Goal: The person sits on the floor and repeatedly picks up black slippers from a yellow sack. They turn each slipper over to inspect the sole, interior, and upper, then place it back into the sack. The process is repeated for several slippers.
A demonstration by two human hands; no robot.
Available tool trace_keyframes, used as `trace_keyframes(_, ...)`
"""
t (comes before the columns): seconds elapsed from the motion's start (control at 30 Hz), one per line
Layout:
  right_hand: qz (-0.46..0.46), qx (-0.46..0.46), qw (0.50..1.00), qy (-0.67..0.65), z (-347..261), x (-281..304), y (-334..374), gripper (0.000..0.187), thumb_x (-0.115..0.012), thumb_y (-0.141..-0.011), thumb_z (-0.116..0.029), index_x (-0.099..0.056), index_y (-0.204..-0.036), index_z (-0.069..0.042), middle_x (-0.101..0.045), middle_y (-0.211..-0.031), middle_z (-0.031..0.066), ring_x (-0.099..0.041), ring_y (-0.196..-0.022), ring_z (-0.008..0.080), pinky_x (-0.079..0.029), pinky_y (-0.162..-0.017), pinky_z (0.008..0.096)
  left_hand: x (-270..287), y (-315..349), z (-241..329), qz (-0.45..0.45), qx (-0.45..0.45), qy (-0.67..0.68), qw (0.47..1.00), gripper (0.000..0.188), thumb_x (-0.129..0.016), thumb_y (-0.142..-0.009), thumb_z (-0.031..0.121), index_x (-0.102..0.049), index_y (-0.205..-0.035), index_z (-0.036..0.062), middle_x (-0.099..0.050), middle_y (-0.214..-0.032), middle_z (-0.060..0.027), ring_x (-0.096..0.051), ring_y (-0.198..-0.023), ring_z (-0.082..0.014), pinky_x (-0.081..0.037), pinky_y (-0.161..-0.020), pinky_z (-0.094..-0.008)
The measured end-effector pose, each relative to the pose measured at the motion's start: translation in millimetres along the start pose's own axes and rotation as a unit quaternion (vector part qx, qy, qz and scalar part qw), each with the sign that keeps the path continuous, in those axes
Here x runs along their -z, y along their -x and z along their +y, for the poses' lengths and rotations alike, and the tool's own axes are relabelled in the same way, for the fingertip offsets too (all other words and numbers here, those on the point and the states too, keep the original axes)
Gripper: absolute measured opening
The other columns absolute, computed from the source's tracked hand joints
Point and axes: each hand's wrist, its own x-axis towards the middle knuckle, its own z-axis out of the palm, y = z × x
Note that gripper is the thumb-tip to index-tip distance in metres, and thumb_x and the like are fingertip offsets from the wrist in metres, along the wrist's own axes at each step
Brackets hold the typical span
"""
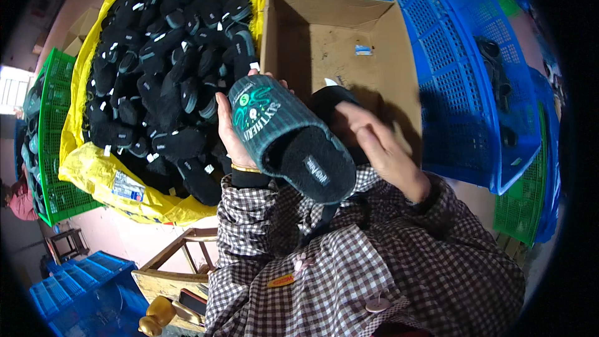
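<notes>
Fingers of the left hand (229,131) grip a dark green slipper (287,140) at frame centre. The right hand (384,150), fingers loosely curled, touches a second black slipper (334,103) behind it, above the cardboard box (324,37).

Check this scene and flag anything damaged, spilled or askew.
Nothing stands out. The left hand holds a dark green slipper; the right hand is beside a second slipper over the cardboard box. The rest sit heaped inside the yellow bag.
</notes>
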Motion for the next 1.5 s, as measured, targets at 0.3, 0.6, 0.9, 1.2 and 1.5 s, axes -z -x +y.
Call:
trace_keyframes(0.3,-0.054,-0.106,0.873,-0.472,19.6,-19.9,-25.4,0.037,-0.052,-0.096,-0.018,-0.048,-0.124,0.005,-0.063,-0.111,0.0168,-0.066,-0.097,0.029,-0.057,-0.082,0.0381,-16.8,-8.6,-22.0,0.07,-0.04,-0.245,0.966,0.07,-0.03,-0.096,0.059,-0.039,-0.138,0.0039,-0.052,-0.133,-0.0143,-0.049,-0.122,-0.0276,-0.037,-0.104,-0.0426)
trace_keyframes(0.6,0.049,-0.056,0.889,-0.452,31.1,-25.0,-34.6,0.039,-0.056,-0.096,-0.031,-0.052,-0.124,-0.005,-0.059,-0.116,0.0028,-0.055,-0.107,0.0098,-0.045,-0.092,0.0278,-22.3,26.8,-65.3,0.027,-0.033,-0.414,0.909,0.072,-0.06,-0.084,-0.007,-0.02,-0.145,-0.0052,-0.04,-0.141,-0.014,-0.044,-0.126,-0.0212,-0.037,-0.105,-0.0332)
trace_keyframes(0.9,0.081,0.036,0.981,-0.173,34.9,-35.0,-27.7,0.035,-0.047,-0.1,-0.029,-0.047,-0.119,0.0,-0.053,-0.091,0.0017,-0.047,-0.082,0.0089,-0.042,-0.075,0.0251,11.1,18.4,-52.2,0.071,-0.008,-0.224,0.972,0.037,-0.049,-0.096,0.012,-0.047,-0.132,0.0029,-0.058,-0.126,-0.0085,-0.056,-0.114,-0.0195,-0.044,-0.098,-0.0348)
trace_keyframes(1.2,0.062,0.095,0.986,-0.121,27.0,-47.0,-28.5,0.057,-0.055,-0.095,-0.022,-0.027,-0.14,0.002,-0.059,-0.117,0.0192,-0.059,-0.107,0.0225,-0.046,-0.09,0.0331,11.4,13.5,-57.4,0.069,-0.032,-0.309,0.948,0.036,-0.042,-0.1,0.023,-0.049,-0.127,0.0005,-0.059,-0.122,-0.0097,-0.058,-0.109,-0.0192,-0.045,-0.095,-0.0327)
trace_keyframes(1.5,0.093,0.07,0.987,-0.107,34.1,-45.6,-28.8,0.054,-0.056,-0.093,-0.016,-0.03,-0.136,0.004,-0.06,-0.113,0.0174,-0.059,-0.1,0.0189,-0.048,-0.087,0.032,37.0,-0.8,-41.5,0.11,-0.168,-0.752,0.628,0.022,-0.048,-0.099,0.013,-0.059,-0.085,-0.0006,-0.055,-0.07,0.0022,-0.046,-0.065,-0.0055,-0.04,-0.061,-0.0221)
